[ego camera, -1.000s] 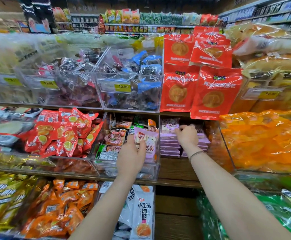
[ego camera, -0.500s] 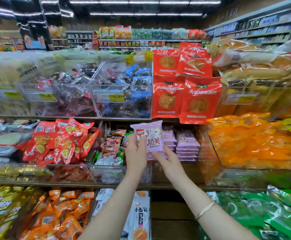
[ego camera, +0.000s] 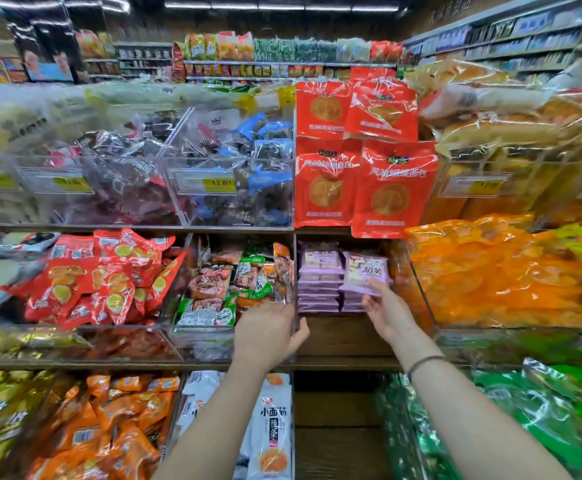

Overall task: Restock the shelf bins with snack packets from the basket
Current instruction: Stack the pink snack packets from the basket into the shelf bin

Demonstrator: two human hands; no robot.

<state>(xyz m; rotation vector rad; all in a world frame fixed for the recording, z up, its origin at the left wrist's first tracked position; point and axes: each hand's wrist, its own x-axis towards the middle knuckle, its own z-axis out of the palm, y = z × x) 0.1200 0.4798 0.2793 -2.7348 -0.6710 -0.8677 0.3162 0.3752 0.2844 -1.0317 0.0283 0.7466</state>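
Note:
A pale purple snack packet (ego camera: 365,271) is held up by its lower edge in my right hand (ego camera: 386,311), in front of the right of two stacks of matching purple packets (ego camera: 319,282) on the middle shelf. My left hand (ego camera: 269,332) holds nothing; its fingers lie relaxed against the front right corner of the clear bin (ego camera: 206,337) with green and brown packets. The basket is out of view.
Red pouches (ego camera: 362,174) hang above the purple stacks. An orange-packet bin (ego camera: 511,271) sits to the right, red packets (ego camera: 106,275) to the left. Clear bins with price tags (ego camera: 218,185) fill the upper shelf. More bagged snacks lie below.
The purple packet passed from my left hand to my right, which carried it rightward to the purple stacks. My left hand let go and dropped to the clear bin's corner.

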